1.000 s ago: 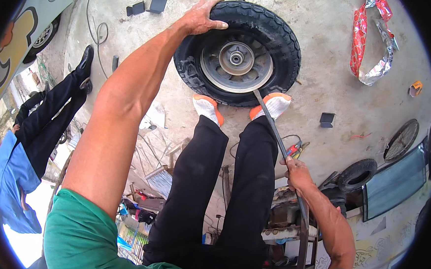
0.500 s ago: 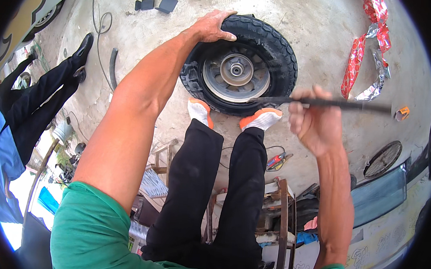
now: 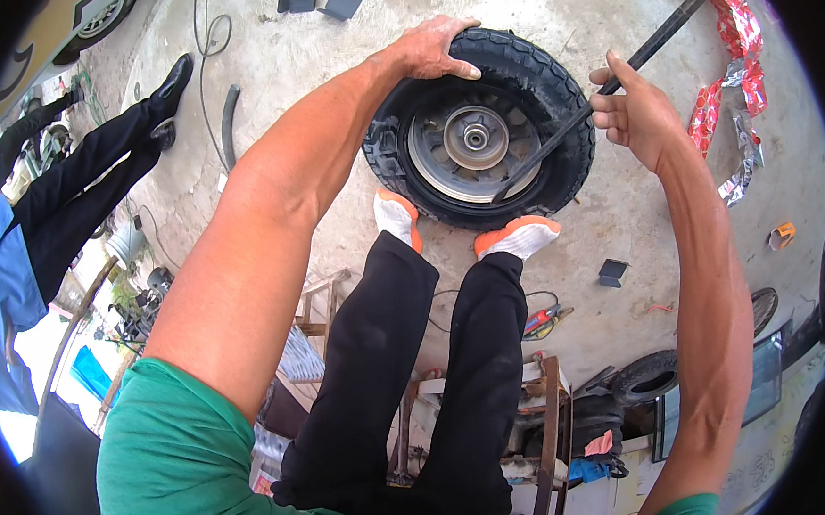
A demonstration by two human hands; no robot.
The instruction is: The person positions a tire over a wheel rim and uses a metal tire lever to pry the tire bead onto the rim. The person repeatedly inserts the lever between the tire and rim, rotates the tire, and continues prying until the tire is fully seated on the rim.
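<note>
A black knobbly tyre (image 3: 558,163) lies on the ground in front of my shoes, a metal wheel rim (image 3: 427,169) with a central hub inside it. My left hand (image 3: 437,49) grips the tyre's far left edge, thumb on the sidewall and fingers over the tread. At the right, my right hand (image 3: 635,109) loosely holds a long dark tyre lever (image 3: 657,41) between thumb and curled fingers. The lever slants across the tyre from the far right, its lower tip at the near right rim edge. Whether the tip is under the bead I cannot tell.
Red and silver foil wrapping (image 3: 734,65) lies at the far right. Red-handled pliers (image 3: 543,320) and a small black box (image 3: 612,273) lie nearer. A wooden frame (image 3: 549,426) stands by my legs. Another person's black-trousered legs (image 3: 88,157) are at the left.
My right hand has moved farther away, swinging the lever from nearly level to a steep slant toward the far right. My left hand keeps its hold on the tyre. The view has shifted slightly.
</note>
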